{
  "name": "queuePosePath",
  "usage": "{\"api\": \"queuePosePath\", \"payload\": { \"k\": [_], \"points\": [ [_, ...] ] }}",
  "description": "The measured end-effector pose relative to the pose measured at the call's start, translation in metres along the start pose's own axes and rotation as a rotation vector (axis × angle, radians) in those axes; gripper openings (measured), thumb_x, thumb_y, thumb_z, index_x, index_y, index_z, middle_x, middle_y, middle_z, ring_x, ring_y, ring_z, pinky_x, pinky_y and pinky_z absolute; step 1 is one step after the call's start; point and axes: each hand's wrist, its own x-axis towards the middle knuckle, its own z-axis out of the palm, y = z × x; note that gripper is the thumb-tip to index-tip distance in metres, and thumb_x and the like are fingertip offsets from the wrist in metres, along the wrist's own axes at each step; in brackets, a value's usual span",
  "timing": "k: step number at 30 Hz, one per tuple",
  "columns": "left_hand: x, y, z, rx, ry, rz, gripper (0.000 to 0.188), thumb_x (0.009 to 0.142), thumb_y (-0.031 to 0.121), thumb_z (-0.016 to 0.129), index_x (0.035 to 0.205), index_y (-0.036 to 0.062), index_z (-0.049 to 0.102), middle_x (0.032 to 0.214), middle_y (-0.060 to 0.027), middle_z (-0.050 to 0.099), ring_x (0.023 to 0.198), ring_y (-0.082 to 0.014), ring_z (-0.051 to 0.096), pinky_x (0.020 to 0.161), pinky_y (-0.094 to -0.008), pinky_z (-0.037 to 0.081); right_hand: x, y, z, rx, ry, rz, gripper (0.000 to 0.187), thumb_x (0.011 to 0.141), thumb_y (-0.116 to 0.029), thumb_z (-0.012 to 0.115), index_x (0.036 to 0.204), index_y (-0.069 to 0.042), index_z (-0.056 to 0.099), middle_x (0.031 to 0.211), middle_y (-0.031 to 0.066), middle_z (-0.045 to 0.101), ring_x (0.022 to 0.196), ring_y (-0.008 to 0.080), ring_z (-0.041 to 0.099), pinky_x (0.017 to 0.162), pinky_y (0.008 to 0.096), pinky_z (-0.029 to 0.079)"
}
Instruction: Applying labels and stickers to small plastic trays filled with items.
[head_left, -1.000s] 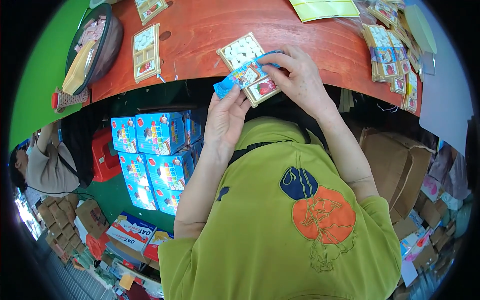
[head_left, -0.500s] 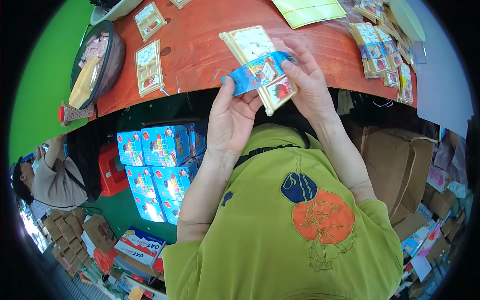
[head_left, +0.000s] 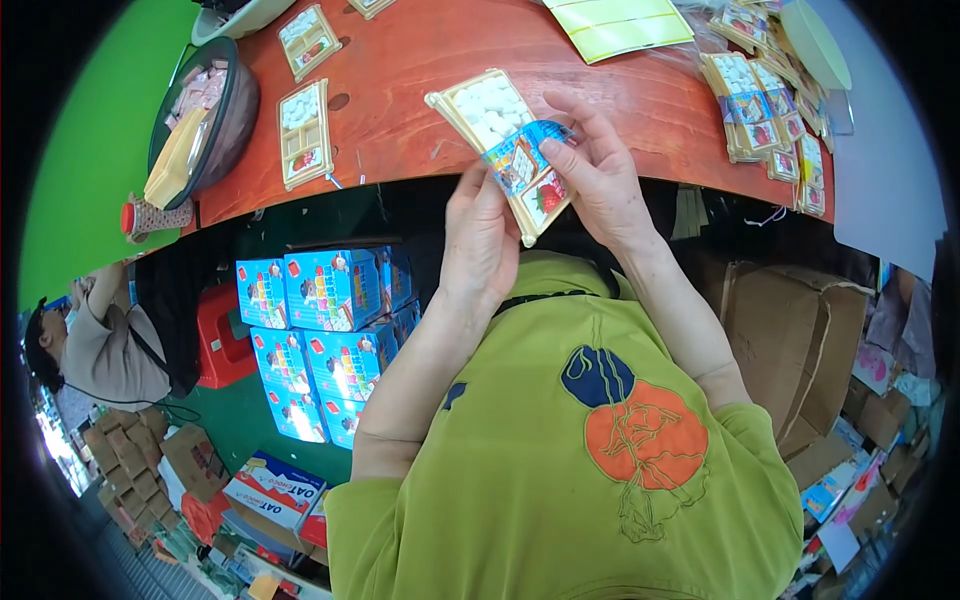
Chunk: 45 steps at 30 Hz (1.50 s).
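Observation:
Tilted above the table's near edge is a small cream tray (head_left: 490,108) with white pillow-shaped pieces in its upper part and a strawberry picture at its lower end. A blue printed paper band (head_left: 518,165) lies across its middle. My left hand (head_left: 478,235) is closed at the tray's left edge, its fingertips partly hidden behind the tray and band. My right hand (head_left: 605,185) grips from the right, thumb on the band's front and fingers raised behind; a part of the band sticks up beside the thumb.
Similar trays (head_left: 303,132) lie on the red table (head_left: 400,60) at left, by a dark bowl (head_left: 235,120) of pink pieces. Yellow sheets (head_left: 620,22) and banded trays (head_left: 740,105) sit to the right. Blue boxes (head_left: 332,290) and an open carton (head_left: 775,350) stand below. Another person (head_left: 115,355) is at left.
The band's left end stuck out past the tray; now it is folded down around the tray's left edge. The tray has shifted slightly left and down, and my left hand has moved in closer.

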Motion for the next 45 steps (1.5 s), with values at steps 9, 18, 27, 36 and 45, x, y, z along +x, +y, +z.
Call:
{"api": "queuePosePath", "payload": {
  "k": [9, 18, 27, 36, 45],
  "points": [
    [0.001, 0.023, -0.004, -0.249, -0.205, -0.134, 0.037, 0.095, 0.010, 0.064, 0.130, -0.0002, 0.055, 0.124, -0.0107, 0.066, 0.110, -0.0176, 0.065, 0.100, -0.0360, 0.050, -0.008, -0.002, -0.004, -0.279, 0.014, -0.130, 0.051, 0.096, -0.004, 0.063, 0.143, -0.004, 0.042, 0.114, 0.0073, 0.057, 0.103, 0.0119, 0.059, 0.090, 0.0262, 0.051],
    [0.004, 0.022, -0.040, 0.331, -0.205, 0.114, 0.032, 0.090, 0.002, 0.070, 0.122, 0.0005, 0.063, 0.117, -0.0090, 0.069, 0.109, -0.0170, 0.065, 0.100, -0.0345, 0.050, -0.020, -0.037, -0.007, -0.797, -0.095, -0.184, 0.024, 0.093, 0.003, 0.063, 0.116, -0.001, 0.065, 0.103, 0.0073, 0.067, 0.091, 0.0122, 0.065, 0.080, 0.0273, 0.053],
    [0.002, 0.039, -0.038, 1.012, -0.592, 0.691, 0.027, 0.078, 0.011, 0.075, 0.103, 0.0023, 0.069, 0.109, -0.0121, 0.072, 0.107, -0.0281, 0.062, 0.097, -0.0397, 0.047, -0.028, -0.059, -0.012, -1.297, -0.225, -0.805, 0.028, 0.069, -0.003, 0.075, 0.097, -0.011, 0.075, 0.091, 0.0060, 0.058, 0.077, 0.0196, 0.057, 0.063, 0.0303, 0.047],
    [-0.008, 0.036, -0.024, 1.278, -0.720, 0.869, 0.036, 0.069, 0.017, 0.080, 0.102, 0.0075, 0.070, 0.108, -0.0113, 0.069, 0.105, -0.0295, 0.062, 0.099, -0.0448, 0.044, -0.035, -0.071, -0.010, -1.370, -0.414, -0.701, 0.031, 0.066, -0.002, 0.073, 0.096, -0.010, 0.074, 0.083, 0.0049, 0.058, 0.071, 0.0216, 0.059, 0.059, 0.0322, 0.047],
    [-0.014, 0.016, -0.024, 1.242, -0.644, 1.094, 0.037, 0.068, 0.015, 0.080, 0.103, 0.0076, 0.069, 0.106, -0.0134, 0.063, 0.104, -0.0328, 0.064, 0.102, -0.0555, 0.044, -0.043, -0.063, -0.024, -0.867, -0.386, -0.188, 0.020, 0.084, 0.002, 0.068, 0.104, -0.002, 0.067, 0.106, 0.0112, 0.060, 0.093, 0.0243, 0.060, 0.080, 0.0330, 0.050]
  ]
}}
